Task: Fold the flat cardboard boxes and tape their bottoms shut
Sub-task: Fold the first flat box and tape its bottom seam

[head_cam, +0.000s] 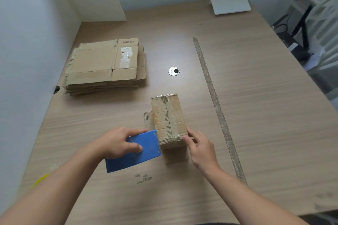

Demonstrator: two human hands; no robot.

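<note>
Head view. A small cardboard box [169, 115] stands on the desk [256, 97] near its middle, just in front of the person, closed flaps facing up. Clear tape runs along the centre seam. One loose flap projects at the box's left side. The left hand [117, 142] has its grip clenched on a blue tape dispenser [139, 153], whose far edge touches the box's near left corner. The right hand [201, 148] grips the box's near right corner between thumb and fingertips, at the tape's end. A stack of flat boxes [102, 64] lies well apart at far left. A cable hole [174, 71] and a long worn strip [214, 100] mark the desk.
</note>
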